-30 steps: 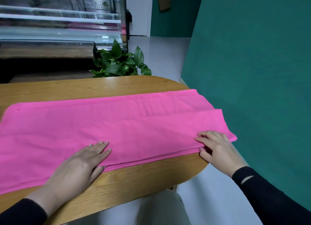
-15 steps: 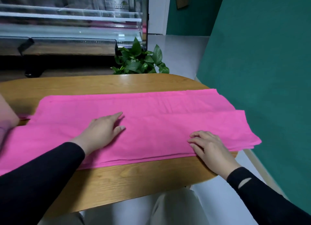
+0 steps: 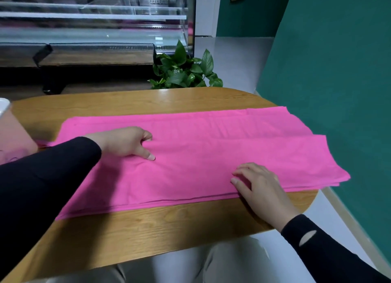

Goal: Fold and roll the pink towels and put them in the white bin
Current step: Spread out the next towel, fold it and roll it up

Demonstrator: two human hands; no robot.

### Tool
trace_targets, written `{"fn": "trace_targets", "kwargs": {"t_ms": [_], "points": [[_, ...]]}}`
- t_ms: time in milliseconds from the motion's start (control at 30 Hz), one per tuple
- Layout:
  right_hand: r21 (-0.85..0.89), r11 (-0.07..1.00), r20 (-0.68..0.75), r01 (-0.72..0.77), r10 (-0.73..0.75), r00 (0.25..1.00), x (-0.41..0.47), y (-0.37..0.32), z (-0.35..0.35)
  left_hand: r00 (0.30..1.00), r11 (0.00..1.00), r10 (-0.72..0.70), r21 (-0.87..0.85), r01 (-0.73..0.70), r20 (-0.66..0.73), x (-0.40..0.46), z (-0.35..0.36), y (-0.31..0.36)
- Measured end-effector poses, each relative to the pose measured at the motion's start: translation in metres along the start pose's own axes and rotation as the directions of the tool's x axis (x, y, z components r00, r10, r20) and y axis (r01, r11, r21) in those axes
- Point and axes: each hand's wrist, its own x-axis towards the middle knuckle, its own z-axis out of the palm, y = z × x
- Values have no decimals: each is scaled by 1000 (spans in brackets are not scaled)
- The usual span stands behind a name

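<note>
far left edge, a pale bin sits on the wooden table, only partly in view. behind it a glass display case carries a label reading "freezing", the smaller line above too blurred to read. the left hand rests on the pink towel, fingers curled and pinching up a small ridge of cloth. the towel lies folded flat across the table, right end overhanging the edge. green plant behind. the right hand lies open, palm down on the near hem.
</note>
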Motion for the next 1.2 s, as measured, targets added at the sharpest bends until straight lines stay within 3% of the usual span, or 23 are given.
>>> {"fn": "trace_targets", "kwargs": {"t_ms": [167, 367, 467, 567, 700, 867, 967, 1033, 1100, 1167, 1200], "points": [[92, 996, -53, -8, 13, 999, 28, -10, -6, 998, 998, 37, -52, -40, -42, -2, -14, -1], [-58, 998, 224, -23, 36, 974, 87, -16, -23, 988, 974, 128, -178, -141, -86, -15, 0, -8], [-201, 979, 299, -36, 96, 950, 108, -15, -35, 995, 991, 97, -93, -100, -30, -17, -1, -20], [-204, 977, 169, -57, 92, 981, 114, -18, -42, 998, 1000, 24, 13, -24, 53, -18, -5, -28], [-115, 993, -84, -33, 23, 996, 106, -26, -45, 999, 999, 34, 2, -34, -2, -16, -7, -1], [-67, 990, -303, 124, -138, 943, 106, -50, -61, 985, 983, 157, -81, -163, -73, 12, -5, 71], [3, 966, -376, 257, -237, 896, 113, -64, -69, 985, 953, 155, -251, -169, -74, 17, -15, 94], [100, 945, -382, 311, -253, 889, 119, -70, -72, 993, 885, 116, -455, -101, 6, 13, -25, 97], [244, 933, -311, 265, -184, 933, 121, -73, -70, 996, 729, 81, -683, -35, 35, 4, -35, 95], [406, 901, -276, 156, -42, 960, 111, -74, -60, 1000, 619, 18, -785, -31, -26, -2, -46, 88], [438, 892, -329, 116, 39, 944, 102, -75, -53, 997, 588, -14, -807, -52, -74, -4, -52, 85]]}}
